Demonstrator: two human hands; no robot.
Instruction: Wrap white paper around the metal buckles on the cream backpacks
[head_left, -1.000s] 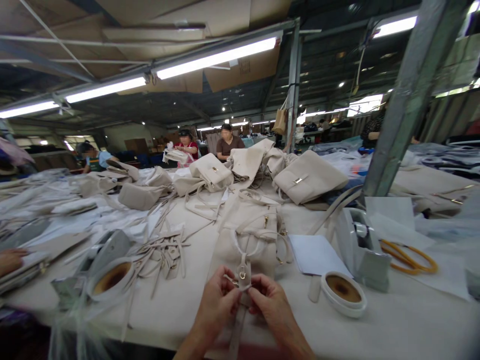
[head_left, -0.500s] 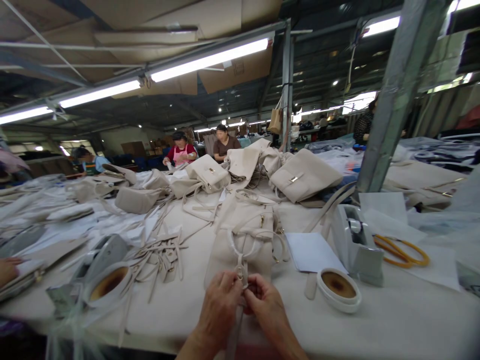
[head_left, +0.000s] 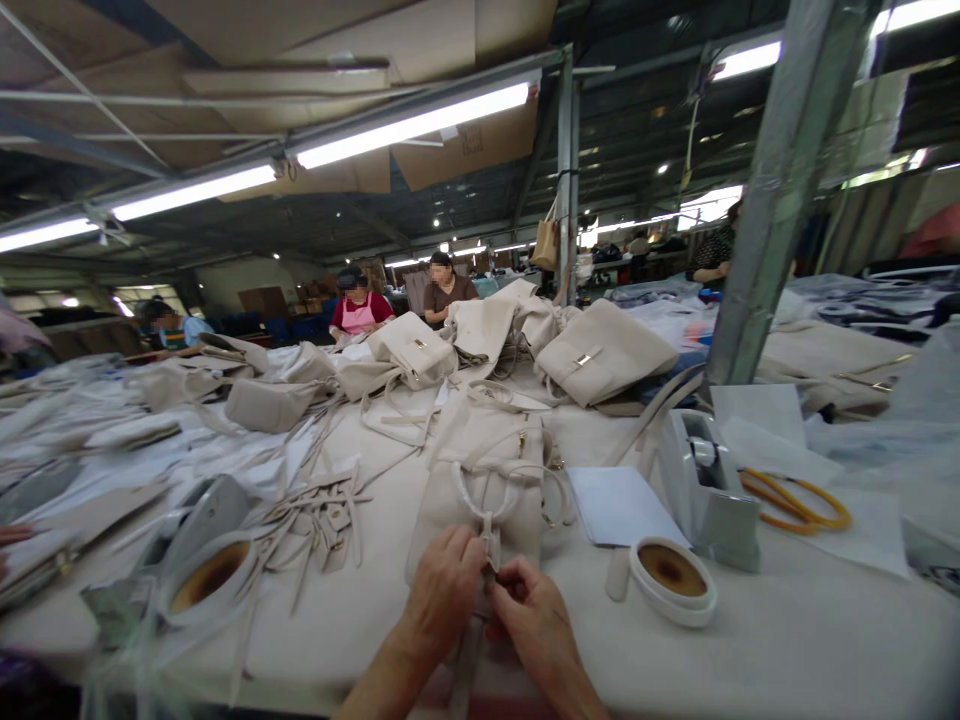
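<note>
A beige bag (head_left: 436, 510) lies flat on the covered table before me, its looped handle (head_left: 463, 492) partly wrapped in white. At its near end, my left hand (head_left: 448, 572) is closed around a narrow beige strap (head_left: 466, 660), fingertips pinched together. My right hand (head_left: 534, 608) meets it from the other side, thumb and forefinger pinching the same strap. The strap's tail hangs down between my forearms toward the table edge. My fingers hide most of the pinched spot, so the small fitting there cannot be made out.
Loose beige strap pieces (head_left: 324, 520) lie to the left. Tape dispensers (head_left: 716, 490) and round brown-centred dishes (head_left: 671, 578) stand on both sides. White sheets (head_left: 626, 505) and yellow-handled scissors (head_left: 795, 505) lie right. More bags (head_left: 607, 350) are piled behind, near a metal post (head_left: 780, 200); co-workers sit beyond.
Both hands stay at the strap; my fingers have closed nearer together and the fitting between them is more covered. The view has shifted slightly. At far left, another person's hand has moved back.
</note>
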